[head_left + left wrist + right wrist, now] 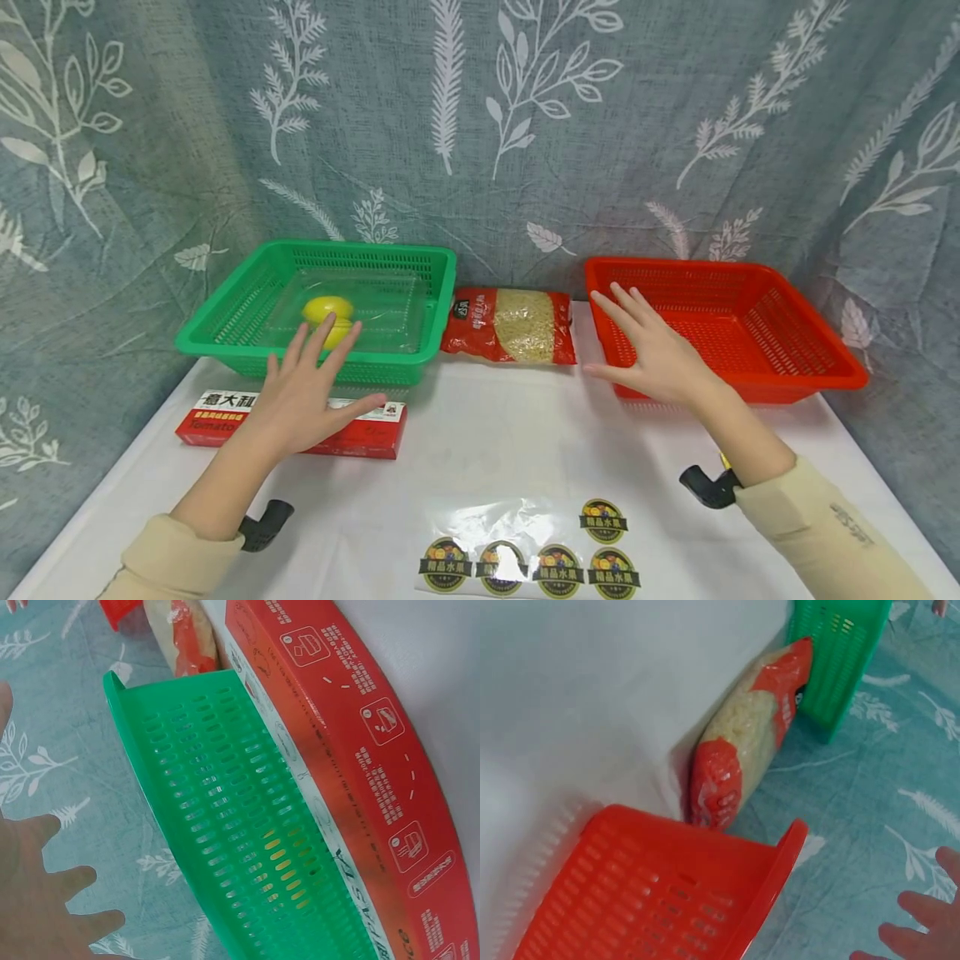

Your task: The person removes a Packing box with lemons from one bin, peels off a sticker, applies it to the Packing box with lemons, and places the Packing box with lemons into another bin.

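Note:
My left hand (300,404) hovers with spread fingers above a red and white tomato pasta box (352,440), in front of the green basket (315,367). Inside that basket a clear plastic tray (382,304) sits with two yellow lemons (328,310). Spread wide as well, my right hand (660,350) overlaps the near left corner of the red basket (750,387) in the head view. Neither hand holds anything. Between the baskets lies a red bag of pasta (525,325) with a see-through window.
A sheet of round fruit stickers (558,571) lies at the table's near edge. Black wrist mounts (708,487) stick out beside both sleeves. A small yellow thing (724,460) is mostly hidden by the right forearm. Behind the baskets hangs a leaf-patterned curtain (390,125).

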`<state>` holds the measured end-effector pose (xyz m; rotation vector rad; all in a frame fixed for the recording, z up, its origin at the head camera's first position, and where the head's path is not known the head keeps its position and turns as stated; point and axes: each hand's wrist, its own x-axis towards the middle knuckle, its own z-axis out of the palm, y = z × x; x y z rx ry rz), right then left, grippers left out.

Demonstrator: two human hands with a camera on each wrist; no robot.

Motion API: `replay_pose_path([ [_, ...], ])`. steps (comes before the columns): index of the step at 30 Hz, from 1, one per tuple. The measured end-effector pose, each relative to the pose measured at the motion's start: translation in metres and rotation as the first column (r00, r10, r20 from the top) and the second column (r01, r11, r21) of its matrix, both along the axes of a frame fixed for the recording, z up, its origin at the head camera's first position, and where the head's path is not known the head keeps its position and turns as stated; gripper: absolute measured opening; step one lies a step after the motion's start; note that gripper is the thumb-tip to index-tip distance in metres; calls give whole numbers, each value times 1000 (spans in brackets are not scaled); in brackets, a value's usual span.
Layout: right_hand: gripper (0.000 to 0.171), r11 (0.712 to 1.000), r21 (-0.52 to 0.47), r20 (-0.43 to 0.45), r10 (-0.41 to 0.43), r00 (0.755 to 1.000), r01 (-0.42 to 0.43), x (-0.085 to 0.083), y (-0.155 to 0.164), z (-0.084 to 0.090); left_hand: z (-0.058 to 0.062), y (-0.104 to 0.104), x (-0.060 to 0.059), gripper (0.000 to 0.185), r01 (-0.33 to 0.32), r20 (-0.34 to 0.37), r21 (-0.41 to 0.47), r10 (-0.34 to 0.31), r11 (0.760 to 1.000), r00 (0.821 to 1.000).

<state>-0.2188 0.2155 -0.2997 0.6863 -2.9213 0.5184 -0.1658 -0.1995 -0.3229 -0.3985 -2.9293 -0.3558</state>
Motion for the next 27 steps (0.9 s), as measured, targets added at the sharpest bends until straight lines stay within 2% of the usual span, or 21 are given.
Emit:
replay_pose_path([
  [18, 88, 995, -71, 26, 67, 997, -65, -12, -28, -1, -7, -8, 4, 85, -28, -31, 96, 31, 995, 999],
  [27, 87, 989, -102, 33, 109, 993, -105, -15, -44, 2, -11, -15, 9, 84, -67, -12, 150, 70, 986, 997],
])
